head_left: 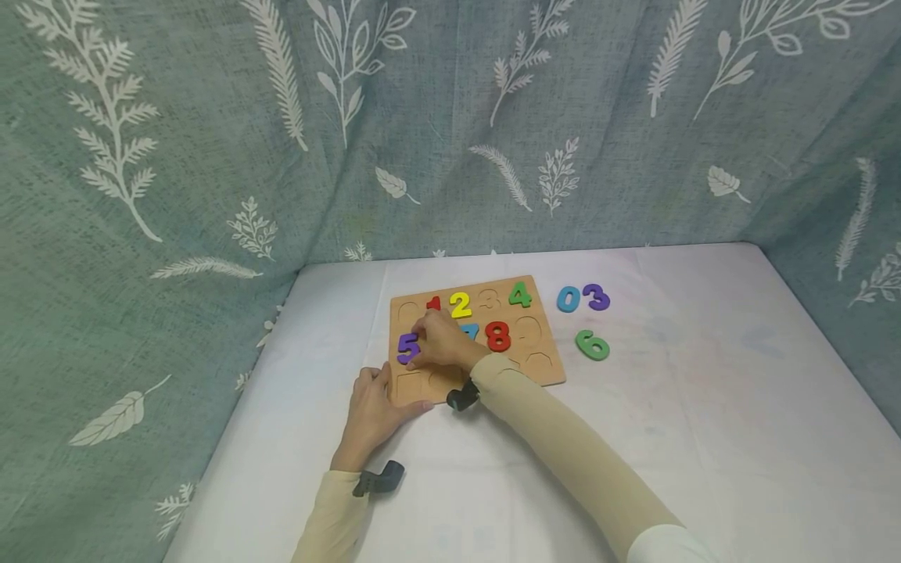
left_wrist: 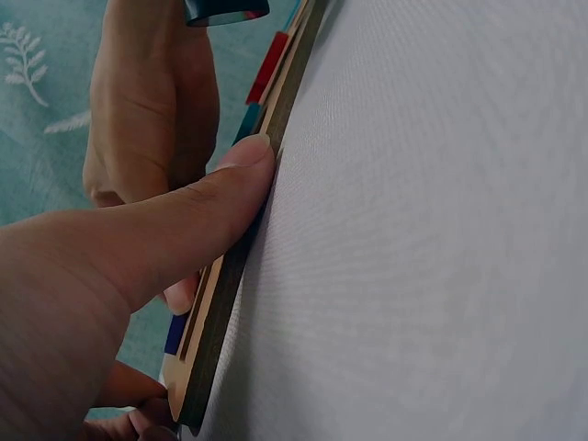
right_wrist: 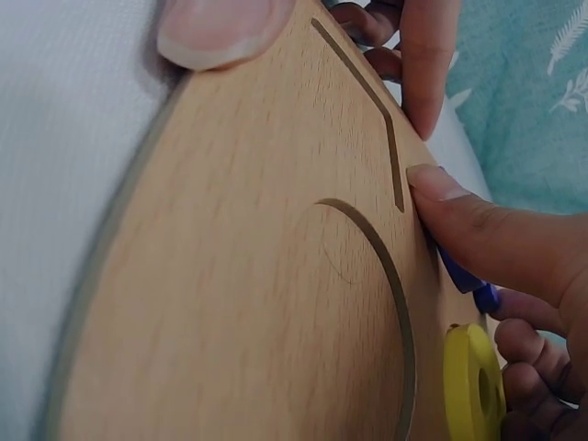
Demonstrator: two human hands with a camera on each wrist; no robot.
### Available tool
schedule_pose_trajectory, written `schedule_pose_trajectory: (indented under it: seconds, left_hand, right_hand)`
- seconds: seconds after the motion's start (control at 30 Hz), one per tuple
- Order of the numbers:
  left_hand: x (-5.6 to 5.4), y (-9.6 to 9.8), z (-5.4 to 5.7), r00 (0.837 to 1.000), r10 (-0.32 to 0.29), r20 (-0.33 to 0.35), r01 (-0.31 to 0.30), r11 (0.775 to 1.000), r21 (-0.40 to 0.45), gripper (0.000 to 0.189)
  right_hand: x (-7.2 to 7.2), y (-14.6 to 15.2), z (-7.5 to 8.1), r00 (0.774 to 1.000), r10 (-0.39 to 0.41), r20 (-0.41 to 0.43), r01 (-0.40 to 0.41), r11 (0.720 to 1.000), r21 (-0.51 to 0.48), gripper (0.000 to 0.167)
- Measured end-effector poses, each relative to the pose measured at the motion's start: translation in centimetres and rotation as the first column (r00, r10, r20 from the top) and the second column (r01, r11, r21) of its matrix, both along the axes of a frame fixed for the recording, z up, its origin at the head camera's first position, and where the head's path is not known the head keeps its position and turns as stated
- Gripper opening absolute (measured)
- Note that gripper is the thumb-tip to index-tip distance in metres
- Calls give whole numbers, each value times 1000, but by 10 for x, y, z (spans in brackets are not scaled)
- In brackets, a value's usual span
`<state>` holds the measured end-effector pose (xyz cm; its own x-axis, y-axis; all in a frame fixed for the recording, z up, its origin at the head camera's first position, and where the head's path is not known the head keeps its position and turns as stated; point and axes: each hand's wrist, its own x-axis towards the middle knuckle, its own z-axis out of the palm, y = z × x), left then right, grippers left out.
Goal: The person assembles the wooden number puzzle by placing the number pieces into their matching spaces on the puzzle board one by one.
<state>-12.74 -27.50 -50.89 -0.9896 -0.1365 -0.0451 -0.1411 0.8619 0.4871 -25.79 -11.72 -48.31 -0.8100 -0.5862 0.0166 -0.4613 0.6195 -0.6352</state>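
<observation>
A wooden number puzzle board [head_left: 450, 387] lies on the white-covered table. My left hand [head_left: 371, 414] grips its near left corner, thumb along the near edge and fingers at the left side. My right hand [head_left: 443, 340] reaches over the board, thumb and index finger pinching the purple number 5 [head_left: 407, 349] at the left of the middle row. In the right wrist view a yellow piece [right_wrist: 473, 386] with a hole shows beside its curled fingers; the hand hides it in the head view. Numbers 2 [head_left: 461, 305], 4 [head_left: 520, 295] and 8 [head_left: 497, 336] sit on the board.
Right of the board lie a blue 0 [head_left: 568, 299], a purple 3 [head_left: 596, 297] and a green 6 [head_left: 592, 346]. A red 1 [head_left: 433, 303] and a blue 7 [head_left: 470, 331] are partly covered by my right hand. A green leaf-patterned curtain [head_left: 450, 188] stands behind the table.
</observation>
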Motion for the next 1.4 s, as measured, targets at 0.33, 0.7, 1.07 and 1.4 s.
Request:
schedule_pose_trajectory:
  seconds: [0.33, 0.7, 1.07, 1.4]
  left_hand:
    - [-1, 1, -1, 1000, 0, 0, 0, 1000, 4, 126]
    - [-1, 2, -1, 1000, -10, -5, 10, 1000, 19, 125]
    - [0, 6, 5, 1000, 24, 16, -25, 999, 26, 124]
    - [0, 6, 3, 999, 35, 29, -35, 999, 22, 123]
  right_hand:
    - [-1, 2, -1, 1000, 15, -19, -15, 1000, 4, 68]
    - [-2, 20, 25, 1000, 14, 1, -13, 986, -166, 63]
    - [8, 88, 72, 990, -104, -91, 71, 948, -312, 46]
    - [17, 171, 79, 955, -270, -120, 207, 901, -382, 41]
